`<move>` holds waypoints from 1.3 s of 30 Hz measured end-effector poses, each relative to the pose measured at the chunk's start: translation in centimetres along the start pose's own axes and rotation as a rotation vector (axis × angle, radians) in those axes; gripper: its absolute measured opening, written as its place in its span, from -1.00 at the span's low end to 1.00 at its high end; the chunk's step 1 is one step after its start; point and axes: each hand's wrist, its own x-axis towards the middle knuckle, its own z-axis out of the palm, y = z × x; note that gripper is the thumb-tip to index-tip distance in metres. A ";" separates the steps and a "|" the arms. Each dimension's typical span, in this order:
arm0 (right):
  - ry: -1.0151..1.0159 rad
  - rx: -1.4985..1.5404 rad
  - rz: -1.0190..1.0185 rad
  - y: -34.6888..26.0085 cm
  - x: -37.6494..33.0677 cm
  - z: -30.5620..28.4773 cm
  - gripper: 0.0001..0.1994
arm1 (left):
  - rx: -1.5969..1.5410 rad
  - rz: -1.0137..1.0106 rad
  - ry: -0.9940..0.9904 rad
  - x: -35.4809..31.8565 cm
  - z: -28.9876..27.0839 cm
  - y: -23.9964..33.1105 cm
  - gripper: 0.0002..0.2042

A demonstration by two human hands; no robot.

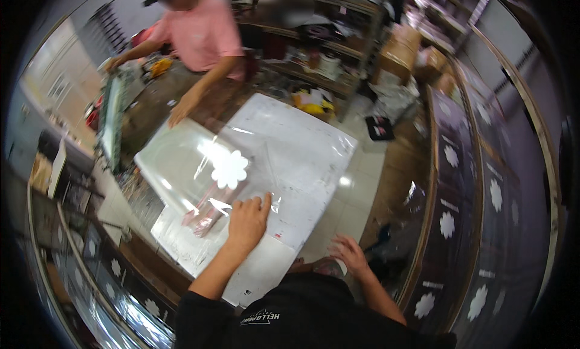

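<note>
Clear plastic film (181,161) lies on the counter (317,146), spreading toward the counter's far left side from the nearer left hand (248,223), whose unclenched fingers meet its near edge; the right hand (350,252), loose and empty, hangs off the counter's right edge.

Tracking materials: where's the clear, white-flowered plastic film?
Left of centre in the head view, the film lies over the white worktop, by the person's left hand.
</note>
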 end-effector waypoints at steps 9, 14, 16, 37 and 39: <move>0.025 -0.368 -0.207 -10.1 -0.4 5.3 -0.52 | -0.213 0.384 -0.185 0.9 2.2 13.8 -0.58; 0.316 -0.313 -0.221 -6.4 -0.8 0.6 -0.60 | -0.324 0.527 -0.218 1.1 3.1 18.6 -0.58; 0.408 -0.378 -0.249 -5.3 -0.9 -1.9 -0.62 | -0.359 0.576 -0.290 1.3 3.2 20.3 -0.54; 1.001 0.321 -0.613 -7.3 -13.8 -40.4 -0.52 | -0.587 -0.040 -0.205 2.6 8.1 10.6 -0.54; 1.147 0.504 -0.650 -4.7 -14.9 -42.5 -0.52 | -0.545 -0.062 -0.196 1.7 9.0 10.1 -0.56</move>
